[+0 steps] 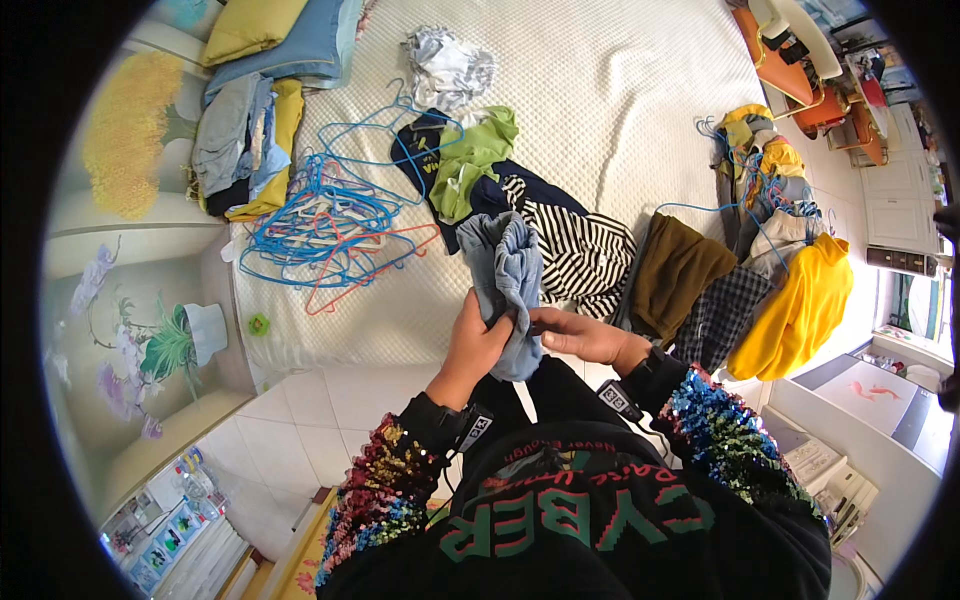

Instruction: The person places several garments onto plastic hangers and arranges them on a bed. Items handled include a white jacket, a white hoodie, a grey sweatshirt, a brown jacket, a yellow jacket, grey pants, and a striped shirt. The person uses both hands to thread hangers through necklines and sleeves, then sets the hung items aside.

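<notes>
A bunched light-blue denim garment point(501, 262) hangs in front of me over the near edge of the bed. My left hand point(480, 337) grips it, with the thumb pressed across the cloth. At its right side is my right hand point(585, 337), fingers partly spread and the fingertips at the fabric's edge; whether they pinch it is hard to see. Just beyond lie a black-and-white striped garment point(581, 247), a lime-green garment point(472, 161) and a dark navy garment with print point(418, 146).
Blue and red hangers point(330, 225) lie piled on the left of the quilted bedcover point(555, 67). Behind them sits a stack of folded clothes point(225, 142). A crumpled grey-white cloth point(450, 66) rests farther back. Brown trousers point(679, 262) and a yellow top point(799, 307) lie at the right edge.
</notes>
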`<control>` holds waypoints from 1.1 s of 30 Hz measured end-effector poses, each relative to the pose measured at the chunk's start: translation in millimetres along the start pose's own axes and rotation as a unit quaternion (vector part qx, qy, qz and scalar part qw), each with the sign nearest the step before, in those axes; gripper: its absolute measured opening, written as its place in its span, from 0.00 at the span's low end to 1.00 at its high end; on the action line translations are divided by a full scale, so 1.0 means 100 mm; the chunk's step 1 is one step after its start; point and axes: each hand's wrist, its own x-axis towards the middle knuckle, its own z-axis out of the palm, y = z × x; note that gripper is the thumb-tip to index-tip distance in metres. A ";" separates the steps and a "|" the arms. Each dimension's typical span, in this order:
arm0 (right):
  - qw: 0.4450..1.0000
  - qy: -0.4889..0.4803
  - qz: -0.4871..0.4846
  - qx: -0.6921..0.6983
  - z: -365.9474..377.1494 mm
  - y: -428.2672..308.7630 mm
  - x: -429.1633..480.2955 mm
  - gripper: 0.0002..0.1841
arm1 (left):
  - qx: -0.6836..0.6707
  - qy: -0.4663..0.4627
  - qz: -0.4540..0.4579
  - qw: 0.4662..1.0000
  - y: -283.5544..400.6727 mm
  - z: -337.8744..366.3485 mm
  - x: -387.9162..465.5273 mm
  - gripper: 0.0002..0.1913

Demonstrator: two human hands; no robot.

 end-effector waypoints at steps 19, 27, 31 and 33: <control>0.963 -0.265 0.021 0.041 0.85 -0.82 0.27 0.16 | -0.086 0.302 0.110 0.943 0.98 -2.17 -1.82 0.23; 0.999 0.009 0.002 0.051 -0.06 -1.06 0.04 0.16 | 0.292 0.164 0.082 0.939 1.38 -2.23 -1.44 0.14; 0.968 0.234 -0.039 -0.087 -0.32 -1.59 0.09 0.14 | 0.271 0.192 0.099 0.938 1.65 -2.03 -0.83 0.16; 0.929 0.300 -0.181 -0.121 -0.48 -1.93 -0.01 0.14 | 0.271 0.244 0.095 0.926 1.91 -1.94 -0.53 0.16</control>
